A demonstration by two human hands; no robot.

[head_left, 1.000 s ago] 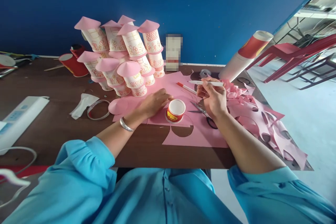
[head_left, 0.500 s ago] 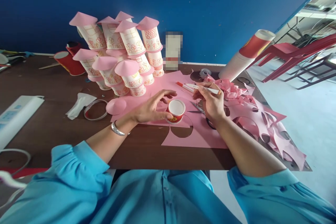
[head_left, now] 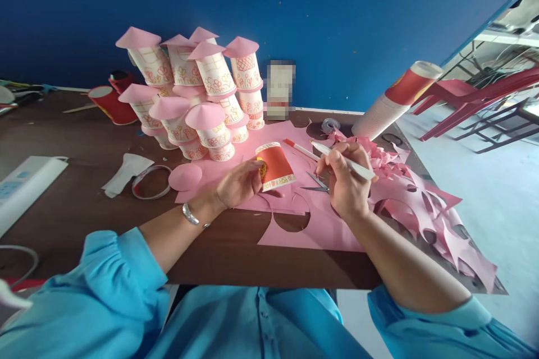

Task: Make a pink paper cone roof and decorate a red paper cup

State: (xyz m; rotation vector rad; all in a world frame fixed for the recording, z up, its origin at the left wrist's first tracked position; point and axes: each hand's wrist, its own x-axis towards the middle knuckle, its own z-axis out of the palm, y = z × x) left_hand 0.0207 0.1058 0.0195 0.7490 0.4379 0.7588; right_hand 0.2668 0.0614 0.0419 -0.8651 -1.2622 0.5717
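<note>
A red paper cup (head_left: pixel 278 165) with patterned white bands is held by my left hand (head_left: pixel 242 184), fingers and thumb closed about its left side. The cup is tilted so its red side faces me. My right hand (head_left: pixel 347 179) grips a white marker pen (head_left: pixel 357 167), its tip pointing up and left, apart from the cup. Between the hands, scissors (head_left: pixel 316 182) lie on the pink paper (head_left: pixel 318 230), their handles hidden by my right hand. A second pen with a red cap (head_left: pixel 297 147) rests just behind them.
Decorated paper-cup towers with pink cone roofs (head_left: pixel 206 116) stand at the back left. A tall stack of paper cups (head_left: pixel 381 112) leans at the right, near pink paper scraps (head_left: pixel 421 202). Tape roll (head_left: pixel 151 182), crumpled white paper (head_left: pixel 126 174) and a power strip (head_left: pixel 31 188) lie left.
My left hand has taken hold of the cup, lifting and tipping it from upright onto its side. The marker in my right hand has turned, its tip now toward the upper left.
</note>
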